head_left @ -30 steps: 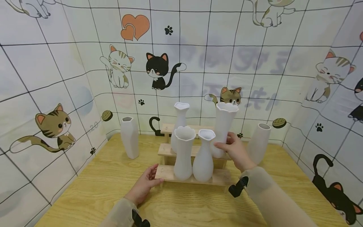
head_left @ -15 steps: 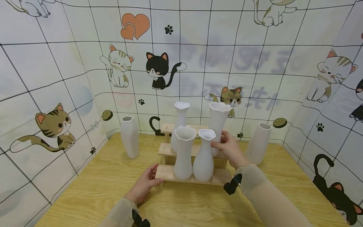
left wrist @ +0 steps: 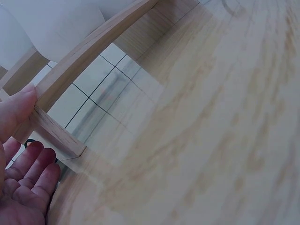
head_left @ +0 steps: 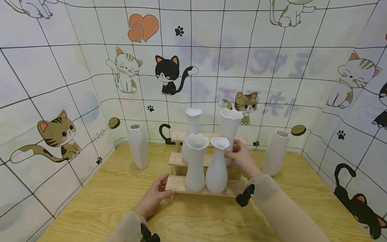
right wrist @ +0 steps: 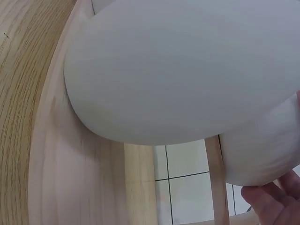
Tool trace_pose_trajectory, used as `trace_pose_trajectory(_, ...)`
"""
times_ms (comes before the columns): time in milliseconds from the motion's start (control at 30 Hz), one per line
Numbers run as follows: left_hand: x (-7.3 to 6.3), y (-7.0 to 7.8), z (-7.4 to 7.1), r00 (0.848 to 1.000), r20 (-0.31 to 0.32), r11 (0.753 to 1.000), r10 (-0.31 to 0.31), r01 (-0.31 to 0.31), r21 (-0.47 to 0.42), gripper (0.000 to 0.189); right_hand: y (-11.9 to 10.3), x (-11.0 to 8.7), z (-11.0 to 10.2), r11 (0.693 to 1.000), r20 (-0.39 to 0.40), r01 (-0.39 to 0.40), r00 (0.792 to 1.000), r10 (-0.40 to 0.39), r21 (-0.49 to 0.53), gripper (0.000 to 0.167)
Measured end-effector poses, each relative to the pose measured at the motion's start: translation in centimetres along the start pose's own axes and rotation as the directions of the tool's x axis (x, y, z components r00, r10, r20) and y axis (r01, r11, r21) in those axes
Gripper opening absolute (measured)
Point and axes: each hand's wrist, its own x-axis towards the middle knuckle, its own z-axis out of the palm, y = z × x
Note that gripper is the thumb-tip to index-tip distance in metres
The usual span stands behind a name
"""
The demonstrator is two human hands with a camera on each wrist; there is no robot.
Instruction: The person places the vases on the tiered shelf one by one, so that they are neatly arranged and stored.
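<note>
My right hand point(head_left: 243, 159) grips the lower part of a tall white vase point(head_left: 230, 129) with a wavy rim. This vase stands toward the right on the middle step of a three-tier wooden stand point(head_left: 175, 183). In the right wrist view, the fingertips touch its rounded base point(right wrist: 262, 147), behind the large body of the nearer vase point(right wrist: 178, 70). With my left hand point(head_left: 153, 195) I hold the left end of the lowest step, thumb at its edge point(left wrist: 75, 65). Two white vases, one fluted point(head_left: 196, 164) and one narrow-necked point(head_left: 216, 173), occupy that step.
Another narrow-necked white vase point(head_left: 192, 127) is behind the fluted one. On the wooden table point(head_left: 109, 195), an angular white vase point(head_left: 139, 148) stands left of the stand and a plain round-mouthed one point(head_left: 275, 154) right of it. A cat-print cloth point(head_left: 205, 67) surrounds the table.
My right hand has moved the tall wavy-rimmed vase leftward along the step, closer to the other vases. My left hand has stayed at the stand's end.
</note>
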Motion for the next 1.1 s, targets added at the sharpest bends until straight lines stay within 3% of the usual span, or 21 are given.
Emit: trace_pose_trajectory(1100,0.1,0.1,0.1,1.000,-0.017,1.000,-0.010,0.010,0.009,0.079,0.5,0.5,1.0,1.000,-0.053,0.013,0.998,-0.014,-0.009,0.064)
